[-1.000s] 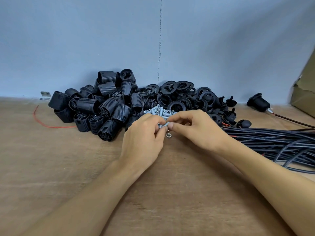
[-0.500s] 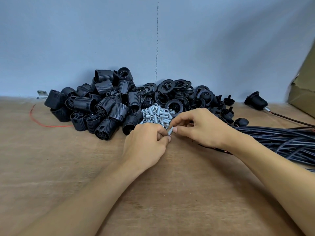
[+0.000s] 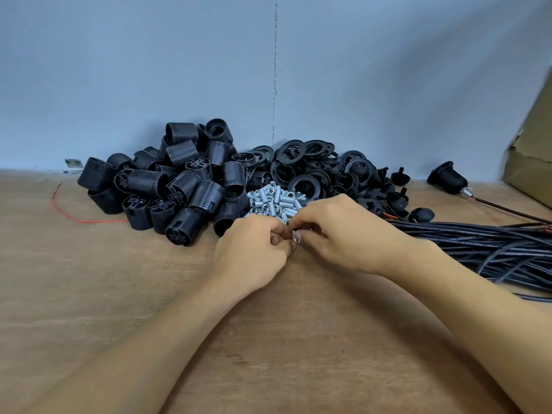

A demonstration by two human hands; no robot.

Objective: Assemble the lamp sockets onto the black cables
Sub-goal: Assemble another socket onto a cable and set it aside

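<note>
Head camera looks down at a brown wooden table (image 3: 119,309) set against a blue-grey wall (image 3: 149,70). Both hands meet near the middle of the table, and their fingertips touch. The left hand (image 3: 254,249) has its fingers curled in, and the right hand (image 3: 343,234) is curled too. Together they pinch a small silver piece (image 3: 296,240) between finger and thumb. Most of that piece is hidden by the fingers, so I cannot tell just what it is. Just past the hands, a bit farther away, lies a little heap of silver tubes and nuts (image 3: 274,201). To the far left of that heap is a big pile of black lamp sockets (image 3: 179,186), lying every which way. Behind the heap and to its right is a pile of flat black rings (image 3: 304,165), with some small black caps (image 3: 421,213) beside them. The black cables (image 3: 493,243) lie in a thick bunch on the right, close to the right wrist. One socket on a cable (image 3: 447,177) sits alone at the far right by the wall. A brown cardboard box (image 3: 534,162) stands at the right edge. A thin red wire (image 3: 74,216) curls on the table at the left, near a small metal bracket (image 3: 73,165) by the wall.
</note>
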